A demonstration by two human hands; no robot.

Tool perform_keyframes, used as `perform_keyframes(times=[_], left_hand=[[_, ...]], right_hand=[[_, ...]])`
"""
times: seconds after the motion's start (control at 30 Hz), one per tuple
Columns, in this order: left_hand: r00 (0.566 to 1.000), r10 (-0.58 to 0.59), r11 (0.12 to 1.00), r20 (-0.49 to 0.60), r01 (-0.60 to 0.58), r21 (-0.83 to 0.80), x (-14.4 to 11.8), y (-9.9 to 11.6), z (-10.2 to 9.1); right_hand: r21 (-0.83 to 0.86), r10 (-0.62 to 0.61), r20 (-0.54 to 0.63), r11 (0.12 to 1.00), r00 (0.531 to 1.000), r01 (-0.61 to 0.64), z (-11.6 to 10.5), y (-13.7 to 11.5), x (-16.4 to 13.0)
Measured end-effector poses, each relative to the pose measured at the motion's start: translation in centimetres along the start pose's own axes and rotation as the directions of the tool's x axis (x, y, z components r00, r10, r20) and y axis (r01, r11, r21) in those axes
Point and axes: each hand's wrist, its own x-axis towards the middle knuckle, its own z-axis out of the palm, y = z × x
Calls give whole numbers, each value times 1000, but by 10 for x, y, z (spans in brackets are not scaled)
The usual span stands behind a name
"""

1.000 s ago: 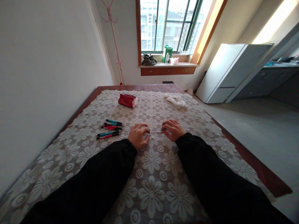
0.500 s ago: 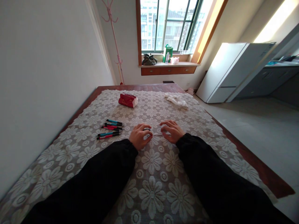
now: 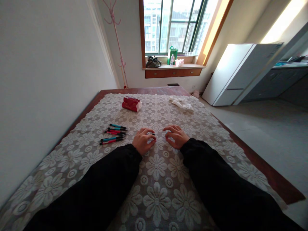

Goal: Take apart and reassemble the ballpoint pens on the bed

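Daylight comes in through the window [image 3: 173, 27] at the far end, whose panes are bright but not blown out. A warm sunlit band glares on the right wall [image 3: 281, 22]. The near room is dimmer, and the black sleeves [image 3: 101, 189] lose detail. Wide-angle bending stretches the edges. Focus is sharp throughout.

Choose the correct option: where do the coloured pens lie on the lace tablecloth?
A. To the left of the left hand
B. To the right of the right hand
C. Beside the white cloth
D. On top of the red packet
A: the coloured pens lie in a loose group on the lace tablecloth, left of the left hand and apart from it.
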Motion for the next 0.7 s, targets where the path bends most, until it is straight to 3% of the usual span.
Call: perform_keyframes(times=[0.4,0.7], left_hand=[[991,-137,990,12,136,38,0,5,-4],[995,-101,994,-9,101,40,0,0,-1]], right_hand=[[-27,19,-13,999,1000,-20,4,2,0],[-29,27,-9,999,1000,-27,4,-1,2]])
